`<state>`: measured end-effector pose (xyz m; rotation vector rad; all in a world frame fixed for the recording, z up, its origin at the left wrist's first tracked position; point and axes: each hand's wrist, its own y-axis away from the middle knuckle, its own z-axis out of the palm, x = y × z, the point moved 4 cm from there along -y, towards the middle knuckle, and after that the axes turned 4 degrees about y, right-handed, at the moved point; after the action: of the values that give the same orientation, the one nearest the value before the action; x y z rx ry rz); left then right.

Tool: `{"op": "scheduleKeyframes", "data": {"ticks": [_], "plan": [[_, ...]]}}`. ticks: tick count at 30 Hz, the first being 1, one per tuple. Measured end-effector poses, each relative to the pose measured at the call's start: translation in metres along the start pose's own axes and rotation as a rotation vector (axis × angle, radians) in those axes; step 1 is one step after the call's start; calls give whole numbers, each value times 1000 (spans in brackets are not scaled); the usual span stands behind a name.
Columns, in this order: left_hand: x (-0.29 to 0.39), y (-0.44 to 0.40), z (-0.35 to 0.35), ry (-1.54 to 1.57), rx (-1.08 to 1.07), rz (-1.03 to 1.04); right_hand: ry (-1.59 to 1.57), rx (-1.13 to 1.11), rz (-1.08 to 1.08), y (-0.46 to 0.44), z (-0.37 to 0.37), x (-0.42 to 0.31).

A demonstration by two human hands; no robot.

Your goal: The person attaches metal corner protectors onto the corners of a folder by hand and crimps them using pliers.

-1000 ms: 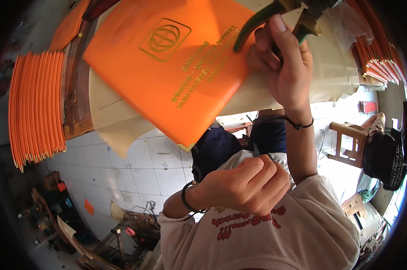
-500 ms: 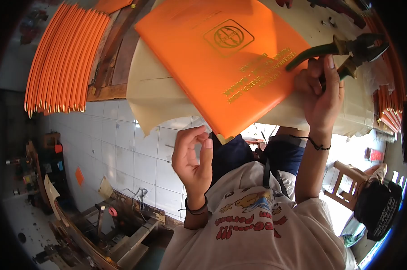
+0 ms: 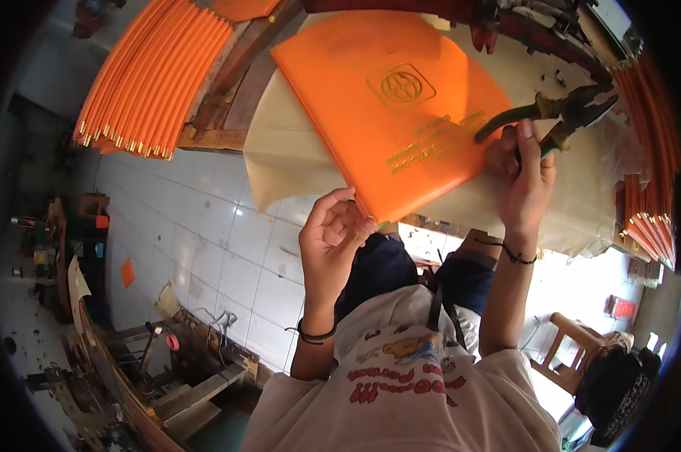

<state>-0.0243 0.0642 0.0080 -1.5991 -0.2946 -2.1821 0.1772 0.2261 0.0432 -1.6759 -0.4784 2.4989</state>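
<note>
An orange folder (image 3: pixel 401 143) with gold print and a framed emblem lies at a slant on the paper-covered table. Its near corner juts past the table edge. My left hand (image 3: pixel 331 230) pinches that corner between thumb and fingers; a gold metal corner piece, seen earlier, is mostly hidden by the thumb. Combination pliers (image 3: pixel 578 109) with dark green handles are in my right hand (image 3: pixel 525 173), jaws pointing away to the upper right. One handle lies across the folder's right edge, and the fingers of that hand rest close to the edge.
A row of orange folders (image 3: pixel 156 83) with gold corners stands at the upper left, and more folders (image 3: pixel 649 196) at the right. A dark red metal frame (image 3: pixel 536 38) spans the table's back. Beige paper (image 3: pixel 273 158) overhangs the edge. A person in a black garment (image 3: pixel 619 392) is at lower right.
My left hand has moved from just beside the folder's corner onto it, its fingers closing there. The pliers stay in my right hand. The view has shifted, so things sit differently in it.
</note>
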Motion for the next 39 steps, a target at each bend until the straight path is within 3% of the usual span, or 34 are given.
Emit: {"op": "scheduleKeyframes", "data": {"ticks": [9,18,24,30,39], "plan": [[2,18,12,-136,237,-29,20,2,49,1,3,-4],[2,24,20,-26,274,-97,8,4,76,0,2,0],[5,18,20,176,212,-205,7,34,55,0,3,-2],[22,15,22,13,210,-203,-33,3,21,-1,1,-3],[30,-16,10,29,-139,-289,-32,37,3,-1,0,-1]]}}
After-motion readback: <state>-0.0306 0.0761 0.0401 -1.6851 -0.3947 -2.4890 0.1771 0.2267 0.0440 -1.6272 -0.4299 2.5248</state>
